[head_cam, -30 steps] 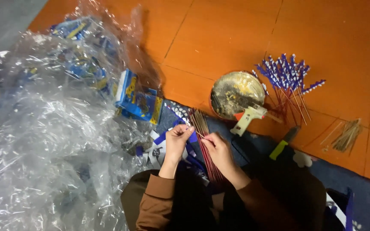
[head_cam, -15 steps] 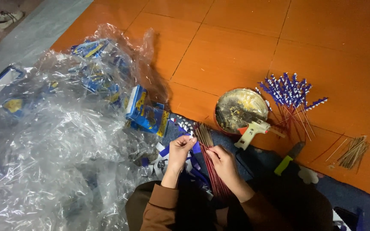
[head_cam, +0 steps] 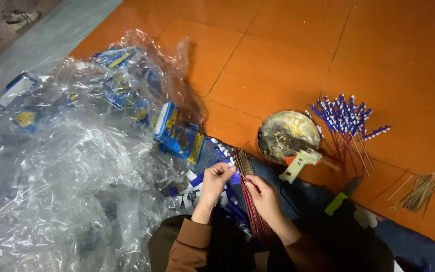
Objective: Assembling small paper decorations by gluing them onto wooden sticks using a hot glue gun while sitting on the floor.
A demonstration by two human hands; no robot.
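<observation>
My left hand [head_cam: 216,180] pinches a small blue paper strip [head_cam: 234,177] against the top of a bundle of thin dark red sticks [head_cam: 250,201]. Beside it, my right hand [head_cam: 264,195] is closed around the bundle, holding it upright over my lap. The sticks' pale tips fan out just above both hands. Brown sleeves cover both forearms.
A large crumpled clear plastic sheet [head_cam: 61,166] with blue packets [head_cam: 177,133] lies at left. A round metal dish [head_cam: 288,135] with a glue gun [head_cam: 300,162], a pile of finished blue-tipped sticks [head_cam: 346,123], a green-handled tool [head_cam: 342,197] and loose pale sticks [head_cam: 418,191] lie on the orange tiled floor at right.
The view has shifted slightly, showing more of the floor at upper left. Both hands stay on the stick bundle, with the fingers working at its top.
</observation>
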